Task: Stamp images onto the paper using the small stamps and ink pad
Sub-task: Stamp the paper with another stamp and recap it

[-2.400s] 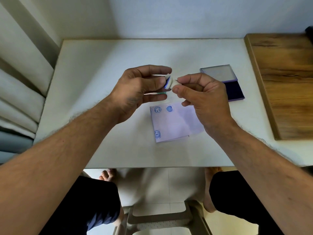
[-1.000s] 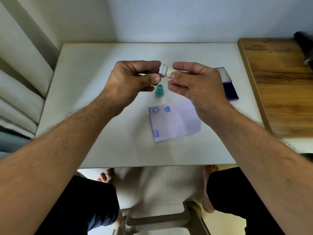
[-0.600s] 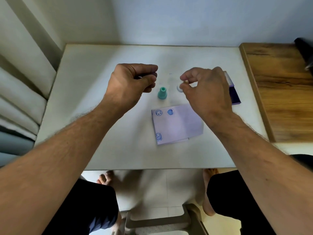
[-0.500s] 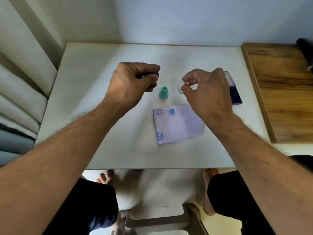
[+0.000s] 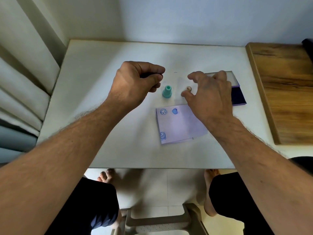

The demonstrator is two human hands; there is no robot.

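Left hand [image 5: 135,82] curled shut, contents hidden — it no longer pinches the white stamp. Green stamp [image 5: 167,91] upright just right of it, untouched. Right hand [image 5: 209,97] has spread its fingers, empty — white stamp apparently released, now unseen. Paper [image 5: 179,123] below carries three prints; ink pad [image 5: 237,97] behind right hand.

My left hand [image 5: 135,83] curled into loose fist, knuckles up; my right hand [image 5: 210,95] spread, fingers apart, palm down; both forearms reaching far
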